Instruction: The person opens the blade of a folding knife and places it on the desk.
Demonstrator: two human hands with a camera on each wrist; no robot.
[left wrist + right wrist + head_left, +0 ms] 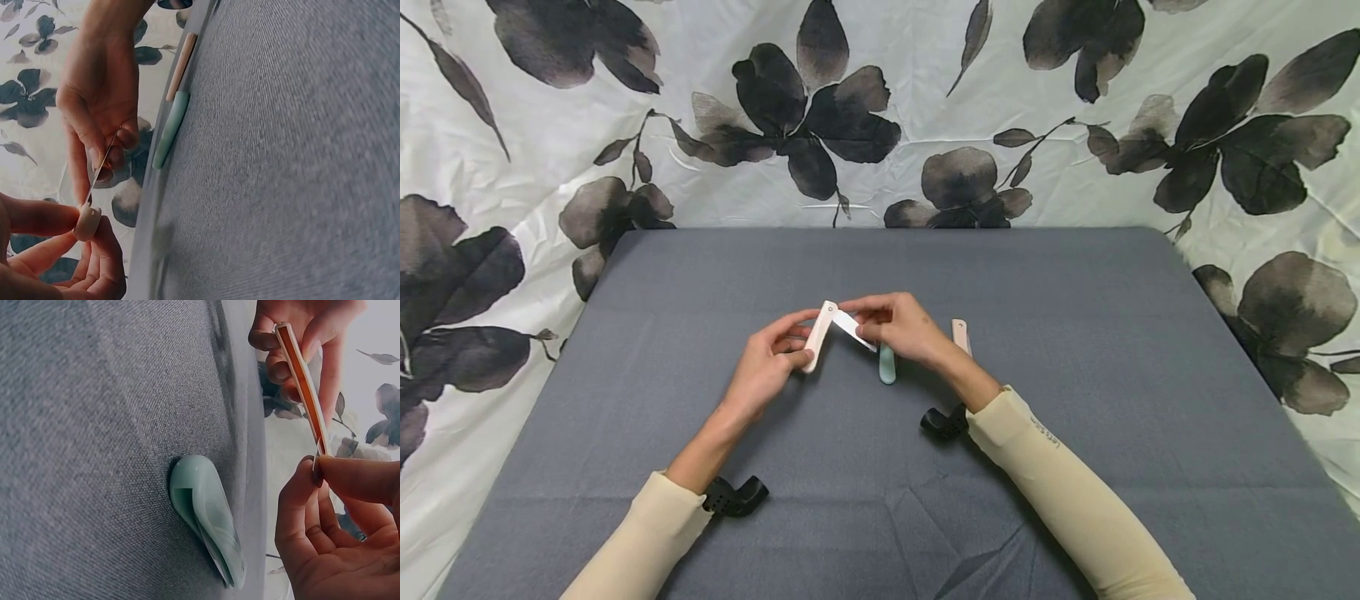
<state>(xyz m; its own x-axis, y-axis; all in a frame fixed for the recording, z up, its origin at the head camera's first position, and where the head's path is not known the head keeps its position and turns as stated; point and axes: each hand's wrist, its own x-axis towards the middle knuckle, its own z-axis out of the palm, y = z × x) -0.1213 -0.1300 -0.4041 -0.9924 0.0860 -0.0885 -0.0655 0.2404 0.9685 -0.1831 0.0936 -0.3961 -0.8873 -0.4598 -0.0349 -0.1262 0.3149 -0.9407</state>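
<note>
Left hand (763, 360) grips a white-handled folding knife (817, 339) above the table's (700, 275) middle; right hand (907, 330) pinches its blade (853, 328), seemingly holding it angled at the pivot. Rightward lie a mint handle (887, 367), then a pale-pink handle (960, 334).

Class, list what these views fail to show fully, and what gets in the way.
Head view: part of the held blade, covered by the right hand.
Head view: far end of the green piece, hidden by that hand.
Head view: lettering on the right sleeve, too small to read.
Left wrist view: the left hand, cut off by the left and bottom edges.
</note>
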